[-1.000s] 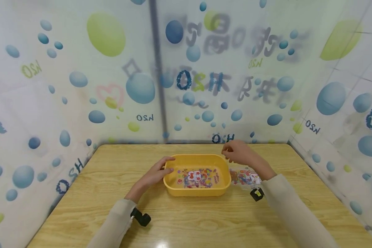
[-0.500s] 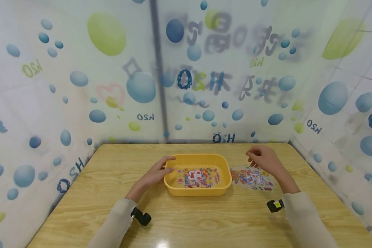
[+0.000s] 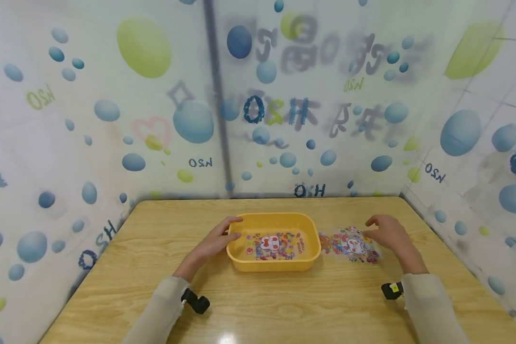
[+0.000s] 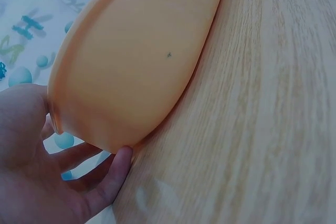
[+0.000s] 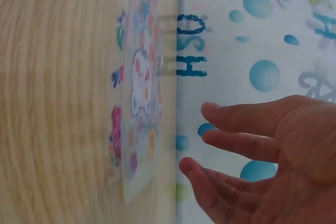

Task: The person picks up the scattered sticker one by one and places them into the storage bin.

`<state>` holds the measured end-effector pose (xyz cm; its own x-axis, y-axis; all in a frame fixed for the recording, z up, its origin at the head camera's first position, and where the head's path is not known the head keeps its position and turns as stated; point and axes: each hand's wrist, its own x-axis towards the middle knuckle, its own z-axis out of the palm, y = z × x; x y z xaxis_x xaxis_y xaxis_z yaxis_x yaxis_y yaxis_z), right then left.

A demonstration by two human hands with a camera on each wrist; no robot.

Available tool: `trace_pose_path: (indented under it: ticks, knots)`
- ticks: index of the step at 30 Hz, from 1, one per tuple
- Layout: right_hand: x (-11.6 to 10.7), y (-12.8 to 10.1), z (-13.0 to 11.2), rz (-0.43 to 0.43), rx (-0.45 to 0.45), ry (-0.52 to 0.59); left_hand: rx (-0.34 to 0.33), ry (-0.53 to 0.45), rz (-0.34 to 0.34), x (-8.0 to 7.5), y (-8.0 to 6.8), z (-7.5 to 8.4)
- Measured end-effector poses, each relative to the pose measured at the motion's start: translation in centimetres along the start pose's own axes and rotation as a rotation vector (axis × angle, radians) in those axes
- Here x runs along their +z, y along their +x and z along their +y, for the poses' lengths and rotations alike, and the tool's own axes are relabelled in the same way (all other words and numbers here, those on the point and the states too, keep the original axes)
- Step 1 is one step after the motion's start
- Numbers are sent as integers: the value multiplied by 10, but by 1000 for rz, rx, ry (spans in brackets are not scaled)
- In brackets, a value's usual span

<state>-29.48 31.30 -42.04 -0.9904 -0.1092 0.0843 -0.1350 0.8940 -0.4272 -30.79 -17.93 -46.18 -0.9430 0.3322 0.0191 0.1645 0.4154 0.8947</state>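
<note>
My left hand [image 3: 214,240] holds the left end of a shallow yellow plastic tub [image 3: 273,267], as the head view shows. The left wrist view has the fingers [image 4: 113,174] against the tub's outer wall [image 4: 142,66]. Inside the tub lies a clear plastic piece printed with a white cartoon rabbit [image 3: 270,243]. To the tub's right, clear plastic pieces with colourful cartoon prints [image 3: 350,244] lie on the table; whether they are bags or sheets I cannot tell. Just beyond their right edge hovers my right hand [image 3: 389,234], its fingers apart and holding nothing.
The wooden table [image 3: 258,306] ends at a pale wall sheet [image 3: 275,143] printed with blue and green drops. Similar sheeting stands on the left and right sides. A small black camera [image 3: 195,302] sits on the left wrist, another camera [image 3: 391,290] on the right.
My right hand has moved right, from beside the tub's back right corner to the right edge of the printed plastic pieces, and its fingers have spread. The left hand and tub stay put.
</note>
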Motion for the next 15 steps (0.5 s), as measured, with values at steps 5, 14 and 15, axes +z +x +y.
trace_pose_path:
  ticks: [5, 14, 15]
  knots:
    - [3, 3, 14, -98, 41, -36, -8, 19, 3, 1, 0, -1]
    - [9, 4, 25, -157, 81, -32, 5, 8, 0, 1, 0, -2]
    - [9, 3, 26, -157, 77, -37, 14, 8, -5, 1, 0, -1]
